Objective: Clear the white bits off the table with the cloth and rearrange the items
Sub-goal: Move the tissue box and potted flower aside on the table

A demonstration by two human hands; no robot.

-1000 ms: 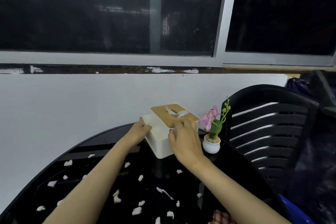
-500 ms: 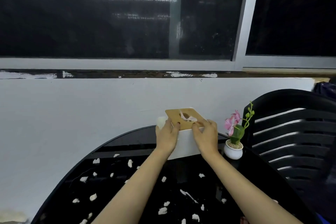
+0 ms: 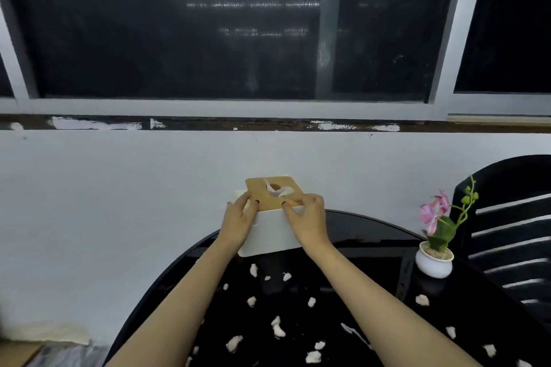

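Note:
A white tissue box point(image 3: 269, 232) with a tan wooden lid and a tissue poking out stands at the far edge of the round black table point(image 3: 372, 235), close to the wall. My left hand point(image 3: 238, 225) grips its left side and my right hand point(image 3: 307, 222) grips its right side, thumbs on the lid. Several white bits point(image 3: 277, 328) lie scattered over the table between my forearms and to the right. No cloth is in view.
A small white pot with a pink artificial orchid point(image 3: 435, 256) stands at the table's right edge. A black slatted chair point(image 3: 512, 223) is behind it. The white wall point(image 3: 119, 202) and a dark window are straight ahead.
Both hands have carried the tissue box leftward along the far edge, away from the flower pot. The gap between box and pot has widened a lot.

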